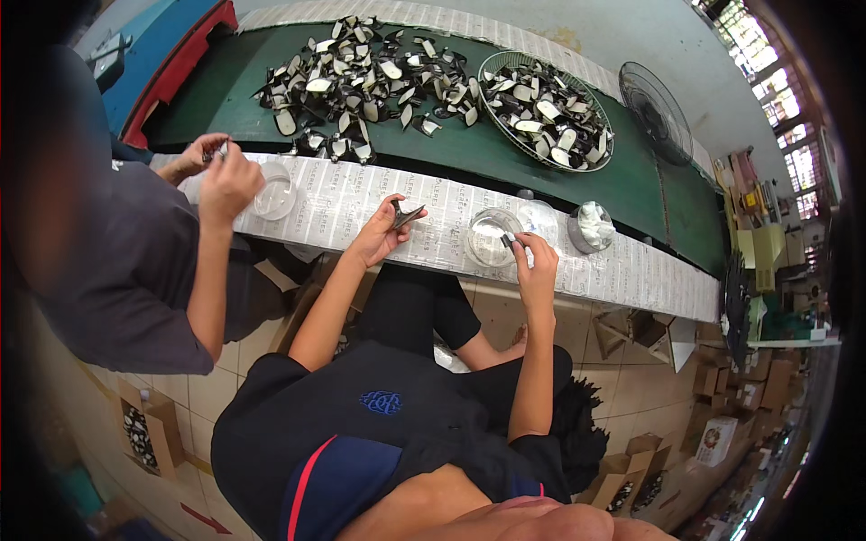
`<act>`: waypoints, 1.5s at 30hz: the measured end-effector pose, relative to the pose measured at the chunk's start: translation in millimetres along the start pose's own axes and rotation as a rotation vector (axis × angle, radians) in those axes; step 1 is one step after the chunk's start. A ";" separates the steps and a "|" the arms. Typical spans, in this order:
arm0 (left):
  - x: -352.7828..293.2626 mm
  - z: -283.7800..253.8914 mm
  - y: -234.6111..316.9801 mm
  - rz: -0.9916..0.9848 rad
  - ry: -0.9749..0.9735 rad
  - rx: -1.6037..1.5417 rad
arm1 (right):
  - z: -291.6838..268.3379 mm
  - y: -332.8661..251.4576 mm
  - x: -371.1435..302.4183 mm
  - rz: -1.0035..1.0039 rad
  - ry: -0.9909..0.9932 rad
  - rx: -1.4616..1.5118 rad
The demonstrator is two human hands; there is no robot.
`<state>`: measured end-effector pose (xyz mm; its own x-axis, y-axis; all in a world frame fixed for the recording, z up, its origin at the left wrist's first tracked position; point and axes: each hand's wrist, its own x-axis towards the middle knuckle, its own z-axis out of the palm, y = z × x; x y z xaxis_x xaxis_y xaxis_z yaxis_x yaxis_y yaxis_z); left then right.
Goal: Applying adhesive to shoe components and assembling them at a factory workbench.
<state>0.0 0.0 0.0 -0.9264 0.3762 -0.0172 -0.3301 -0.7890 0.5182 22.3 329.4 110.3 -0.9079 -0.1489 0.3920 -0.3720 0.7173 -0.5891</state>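
At ten o'clock from the left hand, a co-worker's hands (225, 180) hold a small dark object above a clear tub (273, 200). Straight up at twelve, a loose pile of black-and-white pieces (343, 86) covers the green table (212, 104), glossy black with pale, rounded flat faces. The left hand (383, 236) has a narrow hold on a dark piece (409, 215) over the patterned ledge (329, 212); the piece is smooth, shiny and curved, tapering to a point toward two o'clock. At three o'clock from it, the right hand (538, 261) pinches a small piece (509, 241), dark with a pale part, its details too small to tell, at the right side of a clear bowl (478, 245). From the right hand, a basket (527, 154) full of similar pieces sits at twelve, a tub of white wads (593, 225) at two, and a fan (656, 113) at one.
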 end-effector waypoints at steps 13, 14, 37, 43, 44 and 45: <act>-3.3 -7.1 -0.5 0.009 0.062 -0.005 | 6.0 -25.1 5.8 -0.014 0.043 0.002; -3.2 -5.9 -0.8 0.010 0.082 0.007 | 6.3 -27.5 6.6 0.003 0.017 0.050; 0.7 -16.0 2.5 -0.065 0.011 -0.064 | -3.1 -35.7 17.2 0.003 0.122 -0.056; 1.1 -14.7 6.9 -0.097 -0.002 -0.042 | -20.2 -26.5 6.7 0.119 0.234 -0.083; 0.9 -13.6 7.4 -0.115 0.023 -0.029 | -20.8 -25.2 4.0 0.122 0.231 -0.073; 0.8 -12.5 7.7 -0.100 0.000 -0.040 | -20.4 -23.9 1.7 0.125 0.228 -0.062</act>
<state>-5.5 -11.8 -6.7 -0.8882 0.4544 -0.0673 -0.4282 -0.7661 0.4793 33.6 325.9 139.4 -0.8764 0.0960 0.4719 -0.2405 0.7618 -0.6016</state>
